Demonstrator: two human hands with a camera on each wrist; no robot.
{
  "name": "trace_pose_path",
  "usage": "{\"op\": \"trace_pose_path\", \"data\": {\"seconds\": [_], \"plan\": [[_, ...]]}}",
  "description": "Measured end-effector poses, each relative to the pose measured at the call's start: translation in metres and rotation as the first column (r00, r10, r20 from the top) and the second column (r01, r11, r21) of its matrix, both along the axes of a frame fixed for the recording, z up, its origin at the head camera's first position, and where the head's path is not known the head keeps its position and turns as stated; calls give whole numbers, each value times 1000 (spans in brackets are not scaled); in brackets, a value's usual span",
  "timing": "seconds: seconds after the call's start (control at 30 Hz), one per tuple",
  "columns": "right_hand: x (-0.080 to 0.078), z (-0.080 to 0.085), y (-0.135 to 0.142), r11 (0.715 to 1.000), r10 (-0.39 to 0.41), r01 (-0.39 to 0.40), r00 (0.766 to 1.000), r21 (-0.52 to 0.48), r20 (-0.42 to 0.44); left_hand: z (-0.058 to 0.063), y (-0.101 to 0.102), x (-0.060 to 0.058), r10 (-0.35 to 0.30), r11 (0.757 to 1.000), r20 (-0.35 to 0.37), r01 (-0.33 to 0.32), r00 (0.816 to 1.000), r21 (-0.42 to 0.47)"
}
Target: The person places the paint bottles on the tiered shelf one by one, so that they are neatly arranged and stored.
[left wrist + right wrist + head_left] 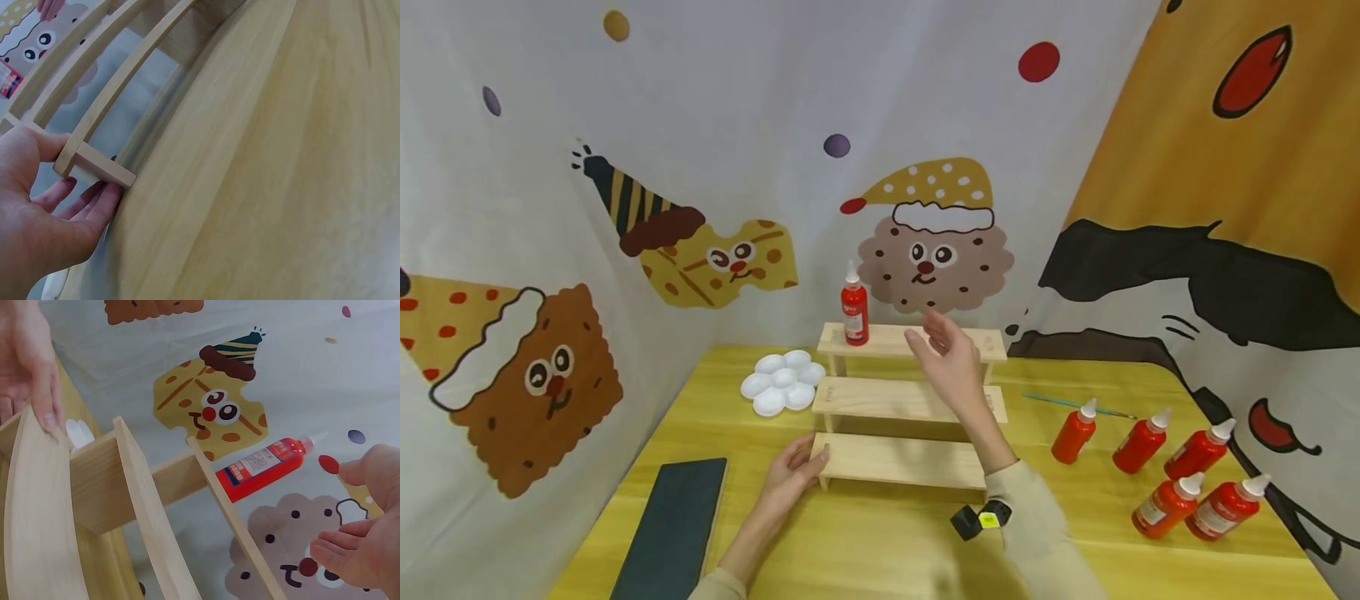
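A three-tier wooden stepped rack [902,460] stands on the table. My left hand [792,472] grips the left end of its lowest step, the thumb on top and the fingers at the side support, as the left wrist view shows. On the top step, near its left end, a red paint bottle [854,310] with a white nozzle cap stands upright. My right hand [951,360] hovers over the rack to the right of that bottle, holding nothing. In the right wrist view its fingers [340,550] are apart from the bottle [262,467], loosely bent.
Several more red paint bottles [1152,440] stand on the right of the table [850,550]. A thin blue paintbrush [1078,406] lies behind them. Left of the rack is a white flower-shaped palette [783,379]. A dark flat book-like item [672,525] lies at the front left.
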State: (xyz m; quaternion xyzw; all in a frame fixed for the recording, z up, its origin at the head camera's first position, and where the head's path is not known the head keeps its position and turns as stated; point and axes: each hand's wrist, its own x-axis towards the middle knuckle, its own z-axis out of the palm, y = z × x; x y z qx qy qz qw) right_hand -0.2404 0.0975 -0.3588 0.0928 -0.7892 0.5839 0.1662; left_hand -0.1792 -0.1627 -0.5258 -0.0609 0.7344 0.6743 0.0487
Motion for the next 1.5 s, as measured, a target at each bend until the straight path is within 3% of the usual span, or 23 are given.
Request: {"op": "trace_pose_path", "data": {"seconds": [0.3,0.57,1.0,1.3,1.4,1.5], "plan": [[23,-7,25,1000,24,-24,1000,-12,-11,-3,2,-2,-14,1000,-1,14,1000,14],[50,-12,55,997,-73,73,989,-5,-129,-3,2,2,-7,1000,2,7,1000,27],[82,-31,96,967,-251,254,949,-12,-193,0,-2,-4,18,1000,0,-18,1000,20],[112,-51,122,904,-410,424,896,59,-170,-2,-1,3,14,1000,12,-15,1000,24],[119,-57,132,866,-480,494,864,74,-154,-2,-1,2,13,1000,9,-13,1000,27],[126,-62,140,810,-571,579,815,95,-102,-2,0,0,3,1000,5,-3,1000,25]]}}
